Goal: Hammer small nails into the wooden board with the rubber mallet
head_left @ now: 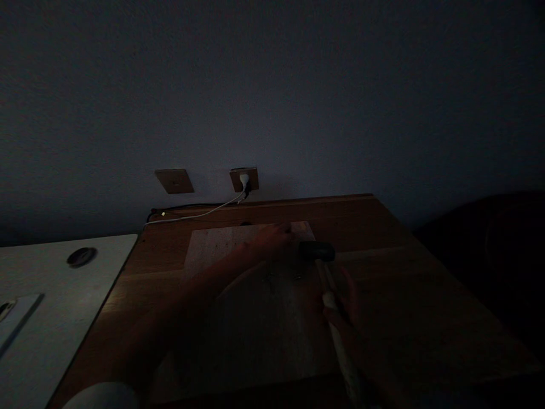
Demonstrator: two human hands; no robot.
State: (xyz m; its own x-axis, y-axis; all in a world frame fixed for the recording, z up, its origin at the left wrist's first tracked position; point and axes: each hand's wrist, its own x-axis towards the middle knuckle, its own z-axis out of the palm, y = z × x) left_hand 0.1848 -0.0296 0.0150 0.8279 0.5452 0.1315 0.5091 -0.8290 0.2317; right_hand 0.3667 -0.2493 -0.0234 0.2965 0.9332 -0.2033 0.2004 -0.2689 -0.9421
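A matte, grey-blue wall (298, 102) fills my view from ten to two o'clock. Below it stands my wooden table (409, 295), its plank grain reddish-brown. At nine o'clock a smooth white desktop (46, 341) with a rounded corner adjoins it. A pale, flat rectangular board (255, 329) lies in the middle of my table, its surface dotted near the far edge.

My mallet (317, 250) slants over the board's right side, its blunt, dark head at two o'clock, its pale handle running toward five. My right hand (349, 318), at three o'clock, is wrapped around that handle. My left hand (275, 240) rests over the board's far part, at one o'clock, fingers bent; it is too dark to tell whether they pinch anything.

At twelve, a square socket plate (254, 179) carries a white plug (244, 179) with a thin white cable (196, 216); at eleven sits another square plate (175, 182). Small glinting bits (298, 278) lie beneath the mallet head.
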